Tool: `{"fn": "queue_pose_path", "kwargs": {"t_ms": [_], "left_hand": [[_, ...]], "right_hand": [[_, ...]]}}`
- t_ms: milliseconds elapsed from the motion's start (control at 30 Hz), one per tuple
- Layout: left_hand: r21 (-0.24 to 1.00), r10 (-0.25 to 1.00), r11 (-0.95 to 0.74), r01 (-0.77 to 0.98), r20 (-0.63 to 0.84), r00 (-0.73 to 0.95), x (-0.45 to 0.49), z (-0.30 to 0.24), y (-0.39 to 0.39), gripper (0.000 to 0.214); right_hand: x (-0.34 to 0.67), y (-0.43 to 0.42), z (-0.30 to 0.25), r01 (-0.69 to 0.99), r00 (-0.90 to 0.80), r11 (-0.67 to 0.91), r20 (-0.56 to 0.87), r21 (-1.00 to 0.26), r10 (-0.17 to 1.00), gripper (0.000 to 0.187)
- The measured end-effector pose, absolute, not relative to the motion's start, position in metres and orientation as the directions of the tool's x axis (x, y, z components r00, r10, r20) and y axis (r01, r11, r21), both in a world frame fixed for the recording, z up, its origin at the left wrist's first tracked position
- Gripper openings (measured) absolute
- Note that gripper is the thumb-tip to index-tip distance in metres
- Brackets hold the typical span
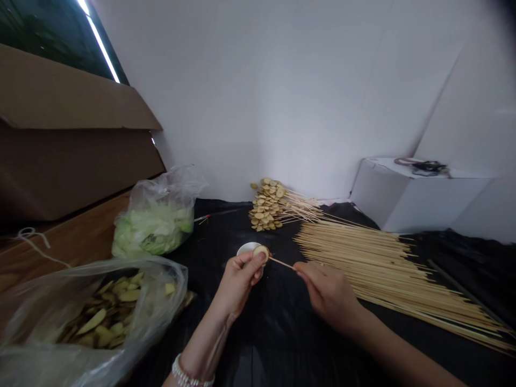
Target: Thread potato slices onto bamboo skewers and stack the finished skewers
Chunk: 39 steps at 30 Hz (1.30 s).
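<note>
My left hand (242,279) pinches a round pale potato slice (261,252) between thumb and fingers, just in front of a small white cup (245,249). My right hand (326,290) is closed on a thin bamboo skewer (282,263) whose tip touches or enters the slice. Both hands hover over the black table cover (274,333).
A heap of loose bamboo skewers (382,263) lies to the right. Finished skewers loaded with slices (270,207) are piled at the back. A clear bag of potato slices (108,312) and a bag of green leaves (155,223) sit left. Cardboard box (68,140) left, white box (411,199) right.
</note>
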State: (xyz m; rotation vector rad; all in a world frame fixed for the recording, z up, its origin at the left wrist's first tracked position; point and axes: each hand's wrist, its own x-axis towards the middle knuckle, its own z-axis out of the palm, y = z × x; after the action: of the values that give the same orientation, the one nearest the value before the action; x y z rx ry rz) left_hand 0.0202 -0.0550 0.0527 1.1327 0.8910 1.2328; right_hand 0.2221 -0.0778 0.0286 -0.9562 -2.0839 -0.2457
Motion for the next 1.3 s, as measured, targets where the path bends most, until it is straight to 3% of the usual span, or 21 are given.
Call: {"fn": "queue_pose_path", "kwargs": {"t_ms": [67, 167, 367, 433, 633, 700, 900, 967, 1200, 1300], "left_hand": [[0.978, 0.989, -0.037, -0.207, 0.066, 0.135, 0.020, 0.052, -0.055, 0.031], [0.985, 0.991, -0.039, -0.169, 0.059, 0.119, 0.021, 0.050, -0.055, 0.033], [0.996, 0.995, -0.041, -0.074, 0.047, 0.086, 0.023, 0.047, -0.055, 0.036], [0.998, 0.995, -0.045, -0.054, 0.050, 0.081, 0.022, 0.046, -0.055, 0.036], [0.998, 0.992, -0.032, -0.056, 0.038, 0.118, 0.022, 0.045, -0.054, 0.037], [0.998, 0.992, -0.022, -0.057, 0.029, 0.119, 0.024, 0.046, -0.055, 0.038], [0.997, 0.993, -0.010, -0.072, 0.019, 0.115, 0.027, 0.047, -0.057, 0.038], [0.998, 0.994, -0.006, -0.067, 0.013, 0.108, 0.028, 0.046, -0.057, 0.038], [0.999, 0.989, 0.020, -0.047, -0.012, 0.151, 0.029, 0.045, -0.058, 0.037], [0.999, 0.988, 0.021, -0.044, -0.014, 0.154, 0.029, 0.044, -0.059, 0.037]], "right_hand": [[0.221, -0.078, 0.029, 0.680, -0.379, 0.697, 0.705, -0.227, 0.599, 0.022], [0.220, -0.078, 0.029, 0.673, -0.366, 0.697, 0.709, -0.245, 0.603, 0.021], [0.220, -0.080, 0.023, 0.746, -0.433, 0.666, 0.762, 0.003, 0.481, 0.024], [0.219, -0.082, 0.025, 0.765, -0.439, 0.643, 0.751, 0.025, 0.494, 0.025], [0.218, -0.084, 0.035, 0.685, -0.407, 0.644, 0.554, -0.341, 0.726, 0.025], [0.218, -0.084, 0.034, 0.677, -0.393, 0.637, 0.552, -0.367, 0.735, 0.024], [0.216, -0.084, 0.023, 0.750, -0.367, 0.632, 0.671, -0.196, 0.644, 0.025], [0.215, -0.085, 0.024, 0.749, -0.375, 0.630, 0.653, -0.205, 0.658, 0.026], [0.218, -0.085, 0.035, 0.578, -0.386, 0.521, 0.353, -0.628, 0.852, 0.024], [0.217, -0.084, 0.036, 0.554, -0.377, 0.482, 0.313, -0.678, 0.872, 0.024]]}}
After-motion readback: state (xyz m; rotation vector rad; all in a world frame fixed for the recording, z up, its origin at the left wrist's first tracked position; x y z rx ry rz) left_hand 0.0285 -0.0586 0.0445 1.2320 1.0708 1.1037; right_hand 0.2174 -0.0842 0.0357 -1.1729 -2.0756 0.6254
